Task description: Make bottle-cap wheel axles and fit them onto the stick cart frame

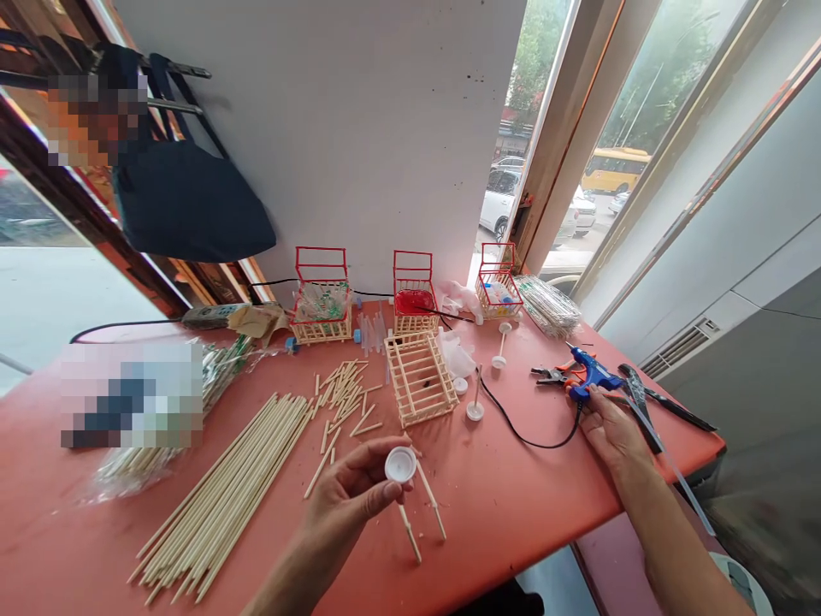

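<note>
Between its thumb and fingers, my left hand holds a white bottle cap with the hollow side facing the camera. Below the cap two thin sticks with small crosspieces stick out over the red table; whether they touch my hand is hidden. At the right, my right hand is closed around the handle of a blue glue gun, its nozzle pointing up and left. A wooden stick frame lies ahead of my left hand, with a capped stick standing beside it.
Long sticks lie on the red table at the left, with short pieces nearby. Three stick baskets line the wall. Pliers sit beside the glue gun, whose black cord crosses the table.
</note>
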{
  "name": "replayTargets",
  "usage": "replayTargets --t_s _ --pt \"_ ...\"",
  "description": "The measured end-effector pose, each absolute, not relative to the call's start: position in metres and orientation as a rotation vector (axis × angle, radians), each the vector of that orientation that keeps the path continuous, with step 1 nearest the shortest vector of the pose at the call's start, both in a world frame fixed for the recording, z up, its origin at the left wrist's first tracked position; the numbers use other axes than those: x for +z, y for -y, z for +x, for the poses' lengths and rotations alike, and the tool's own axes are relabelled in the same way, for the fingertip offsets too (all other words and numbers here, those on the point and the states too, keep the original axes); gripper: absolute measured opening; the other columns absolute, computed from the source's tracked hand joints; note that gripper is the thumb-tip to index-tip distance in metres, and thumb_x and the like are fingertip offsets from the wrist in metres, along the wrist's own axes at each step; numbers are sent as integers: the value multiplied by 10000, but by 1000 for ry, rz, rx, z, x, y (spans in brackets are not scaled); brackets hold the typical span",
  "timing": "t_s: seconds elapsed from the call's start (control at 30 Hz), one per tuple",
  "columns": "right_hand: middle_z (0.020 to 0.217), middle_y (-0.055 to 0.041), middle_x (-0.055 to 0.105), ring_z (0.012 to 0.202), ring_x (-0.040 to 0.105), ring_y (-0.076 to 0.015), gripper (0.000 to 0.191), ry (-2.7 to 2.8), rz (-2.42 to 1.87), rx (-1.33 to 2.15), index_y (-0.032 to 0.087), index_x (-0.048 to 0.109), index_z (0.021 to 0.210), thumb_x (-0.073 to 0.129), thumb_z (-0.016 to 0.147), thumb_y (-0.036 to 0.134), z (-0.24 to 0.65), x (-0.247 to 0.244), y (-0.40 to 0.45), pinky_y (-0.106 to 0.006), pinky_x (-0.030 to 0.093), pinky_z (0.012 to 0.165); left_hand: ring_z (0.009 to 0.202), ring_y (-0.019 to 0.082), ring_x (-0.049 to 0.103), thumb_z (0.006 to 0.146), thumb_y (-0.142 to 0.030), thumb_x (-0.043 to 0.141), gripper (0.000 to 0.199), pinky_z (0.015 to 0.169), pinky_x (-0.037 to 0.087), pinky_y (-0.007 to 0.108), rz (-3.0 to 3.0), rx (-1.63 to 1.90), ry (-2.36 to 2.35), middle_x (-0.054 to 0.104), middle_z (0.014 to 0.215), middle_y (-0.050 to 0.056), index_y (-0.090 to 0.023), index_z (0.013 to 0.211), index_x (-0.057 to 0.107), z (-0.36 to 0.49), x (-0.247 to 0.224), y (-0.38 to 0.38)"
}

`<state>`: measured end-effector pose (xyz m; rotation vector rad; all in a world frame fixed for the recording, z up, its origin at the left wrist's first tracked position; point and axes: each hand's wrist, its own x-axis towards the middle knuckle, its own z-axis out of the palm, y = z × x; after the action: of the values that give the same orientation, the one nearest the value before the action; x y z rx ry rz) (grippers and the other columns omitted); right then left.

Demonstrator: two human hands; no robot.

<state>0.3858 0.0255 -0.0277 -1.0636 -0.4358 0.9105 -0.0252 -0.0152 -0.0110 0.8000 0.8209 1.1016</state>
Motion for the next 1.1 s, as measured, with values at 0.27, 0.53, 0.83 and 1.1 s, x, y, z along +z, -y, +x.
replayTargets --t_s 0.27,0.53,0.83,1.1 --pt "826 45 704 714 674 -114 292 685 -1083 787 226 675 857 900 700 328 371 11 -29 -237 614 683 676 165 661 569 -428 989 527 668 560 269 792 1125 -821 788 842 72 -191 1011 829 -21 -11 14" --pt "965 -17 710 783 604 -147 242 965 -1033 702 236 680 919 843 786 356 334 39 -42 -215 475 517 811 189 724 615 -387 976 486 765 595 273 866 1121 -894 798 925 67 -196 1027 802 -32 -4 1" --pt "1043 -84 742 610 538 -134 224 1359 -1230 622 210 728 1034 728 892 383 310 69 -45 -271 507 520 913 204 748 670 -290 923 428 829 607 287 918 1274 -979 797 984 71 -178 1042 742 -22 29 -26" --pt "892 -67 735 693 638 -179 287 1632 -1248 832 199 760 985 711 890 465 263 66 -21 -247 532 564 863 189 725 643 -262 914 442 763 595 270 1010 1300 -946 775 930 61 -168 1029 722 -10 19 -41"
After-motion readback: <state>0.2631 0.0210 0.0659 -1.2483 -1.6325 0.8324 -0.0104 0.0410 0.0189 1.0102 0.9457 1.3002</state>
